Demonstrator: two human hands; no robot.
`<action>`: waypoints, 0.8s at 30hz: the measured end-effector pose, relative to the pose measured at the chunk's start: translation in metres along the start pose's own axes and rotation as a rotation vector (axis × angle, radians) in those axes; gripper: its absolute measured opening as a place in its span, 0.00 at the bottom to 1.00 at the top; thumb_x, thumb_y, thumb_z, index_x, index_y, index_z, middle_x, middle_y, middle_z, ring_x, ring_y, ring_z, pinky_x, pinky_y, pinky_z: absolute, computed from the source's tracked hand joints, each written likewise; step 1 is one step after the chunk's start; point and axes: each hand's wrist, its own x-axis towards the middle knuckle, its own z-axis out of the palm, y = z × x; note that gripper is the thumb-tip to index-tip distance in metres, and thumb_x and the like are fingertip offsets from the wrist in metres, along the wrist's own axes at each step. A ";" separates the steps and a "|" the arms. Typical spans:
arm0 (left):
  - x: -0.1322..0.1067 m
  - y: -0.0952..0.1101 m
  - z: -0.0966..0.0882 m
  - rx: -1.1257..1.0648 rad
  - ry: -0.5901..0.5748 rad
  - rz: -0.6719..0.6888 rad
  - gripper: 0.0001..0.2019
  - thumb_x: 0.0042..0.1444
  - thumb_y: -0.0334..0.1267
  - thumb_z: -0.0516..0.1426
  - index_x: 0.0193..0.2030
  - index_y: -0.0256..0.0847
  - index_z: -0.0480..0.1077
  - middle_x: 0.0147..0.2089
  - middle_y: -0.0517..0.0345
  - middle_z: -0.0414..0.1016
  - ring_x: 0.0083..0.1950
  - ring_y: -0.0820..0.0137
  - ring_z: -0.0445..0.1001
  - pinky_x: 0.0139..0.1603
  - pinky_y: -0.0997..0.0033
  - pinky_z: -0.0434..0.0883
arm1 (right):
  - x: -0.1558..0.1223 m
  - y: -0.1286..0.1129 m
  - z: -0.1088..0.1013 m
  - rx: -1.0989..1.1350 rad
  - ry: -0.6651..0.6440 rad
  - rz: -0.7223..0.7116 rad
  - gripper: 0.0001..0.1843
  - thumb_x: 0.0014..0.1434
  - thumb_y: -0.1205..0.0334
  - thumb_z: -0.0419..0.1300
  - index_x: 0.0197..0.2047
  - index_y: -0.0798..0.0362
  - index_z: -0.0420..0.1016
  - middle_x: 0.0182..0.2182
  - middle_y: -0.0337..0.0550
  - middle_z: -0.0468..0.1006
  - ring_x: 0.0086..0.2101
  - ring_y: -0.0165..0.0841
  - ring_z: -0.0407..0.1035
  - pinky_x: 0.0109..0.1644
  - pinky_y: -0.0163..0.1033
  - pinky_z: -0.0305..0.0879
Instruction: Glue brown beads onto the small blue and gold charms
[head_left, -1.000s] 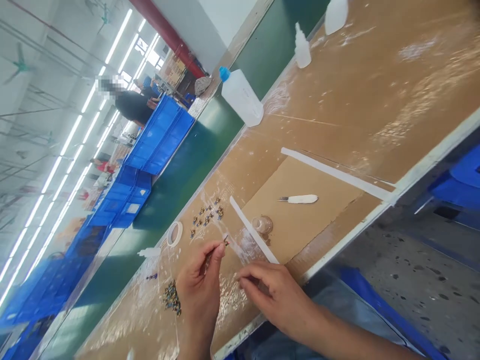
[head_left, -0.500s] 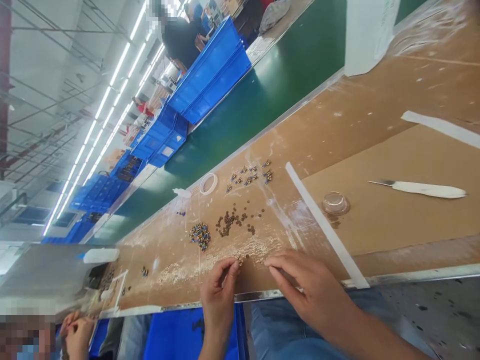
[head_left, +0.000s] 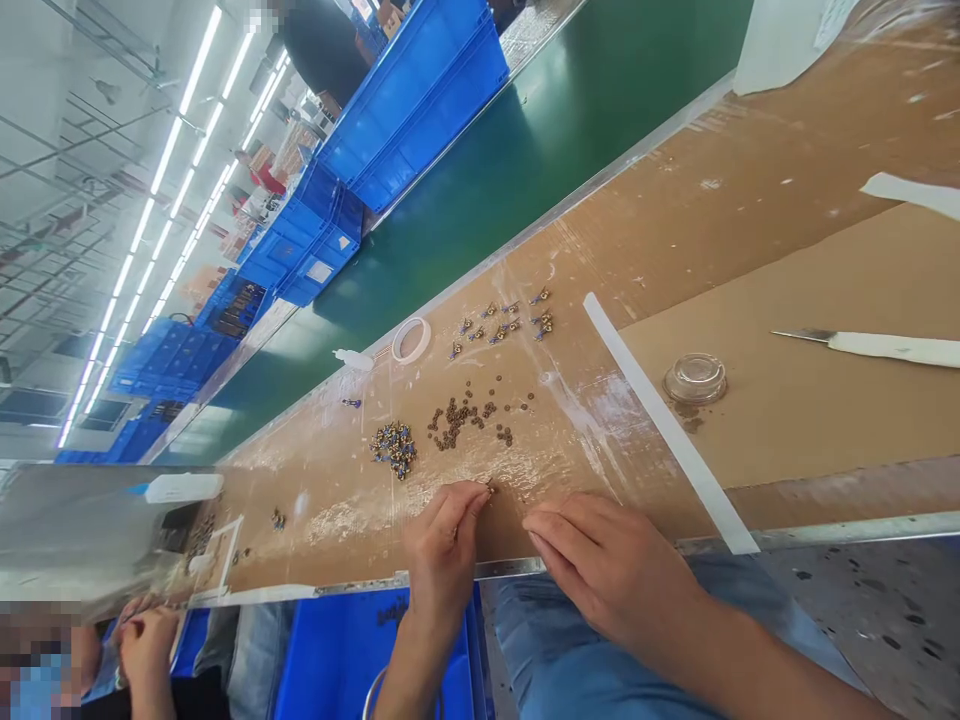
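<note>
My left hand (head_left: 444,535) is closed in a pinch near the table's front edge. At its fingertips is a small dark brown piece (head_left: 491,487), too small to make out fully. Just to the right, my right hand (head_left: 604,560) has thumb and forefinger pressed together close to the tabletop; what they hold, if anything, is too tiny to name. Beyond the hands lies a scatter of small brown ring-like pieces (head_left: 454,422). A heap of small blue and brass-coloured parts (head_left: 394,449) sits to their left. Several similar parts (head_left: 504,328) stand in loose rows farther back.
A tape roll (head_left: 411,341) and small white bottle (head_left: 353,359) lie at the back. To the right are a white tape strip (head_left: 667,420), clear round dish (head_left: 696,378) and white-handled knife (head_left: 892,347). Blue crates (head_left: 420,110) stand beyond the green belt (head_left: 570,130). A co-worker's hands (head_left: 146,640) are lower left.
The view has shifted slightly. My left hand has moved to the small brown piece, which lay just beyond its fingertips before. My right hand stays pinched close to the table.
</note>
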 end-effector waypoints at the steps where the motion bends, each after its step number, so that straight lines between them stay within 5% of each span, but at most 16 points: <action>1: 0.001 0.000 0.000 0.009 -0.004 0.014 0.06 0.62 0.30 0.57 0.38 0.40 0.76 0.35 0.58 0.79 0.37 0.72 0.78 0.40 0.75 0.74 | 0.000 0.000 0.000 -0.001 -0.001 -0.001 0.13 0.68 0.70 0.48 0.41 0.55 0.73 0.32 0.44 0.77 0.34 0.32 0.71 0.41 0.38 0.69; 24: 0.005 0.001 0.001 0.133 -0.075 0.110 0.08 0.61 0.26 0.55 0.39 0.39 0.75 0.37 0.56 0.80 0.39 0.71 0.79 0.41 0.75 0.74 | 0.002 -0.001 -0.003 0.017 -0.020 0.016 0.10 0.66 0.71 0.51 0.40 0.54 0.72 0.31 0.42 0.75 0.34 0.31 0.71 0.42 0.37 0.68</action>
